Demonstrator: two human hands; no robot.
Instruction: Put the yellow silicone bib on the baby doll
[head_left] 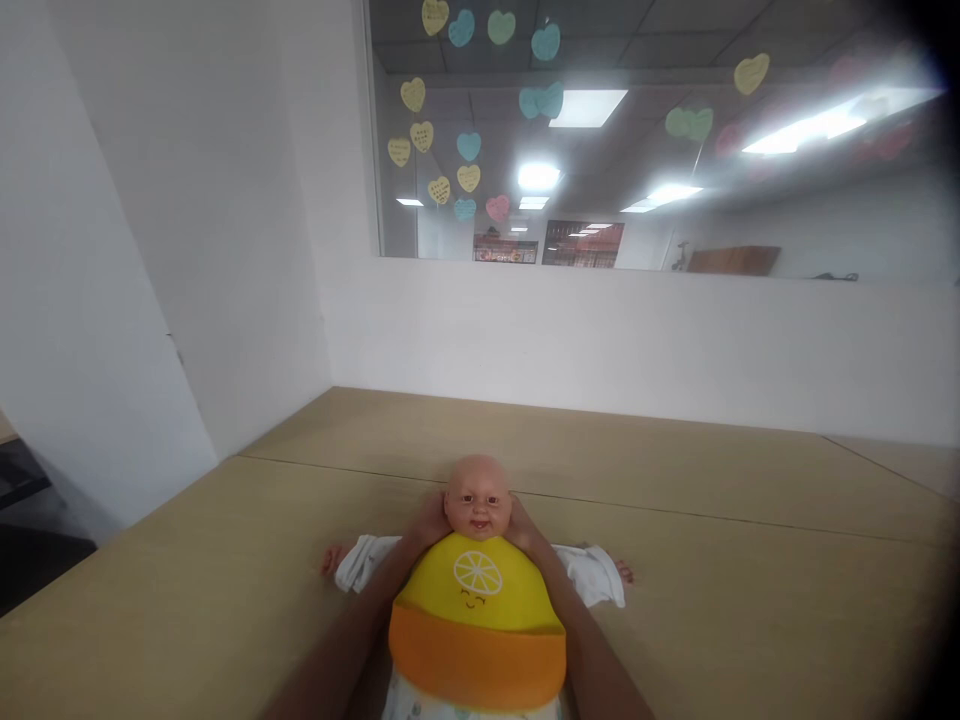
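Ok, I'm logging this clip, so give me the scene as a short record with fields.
Surface: light wooden table
Main thing: bald baby doll in white sleeves, lying on its back
On it: yellow and orange lemon-print bib
Left hand: at the doll's neck, fingers hidden
Right hand: at the neck's other side
Background: window with paper heart stickers

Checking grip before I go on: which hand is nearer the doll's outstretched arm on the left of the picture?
Left. The left hand cups the doll's neck on that arm's side; the right hand is behind the neck's far side.
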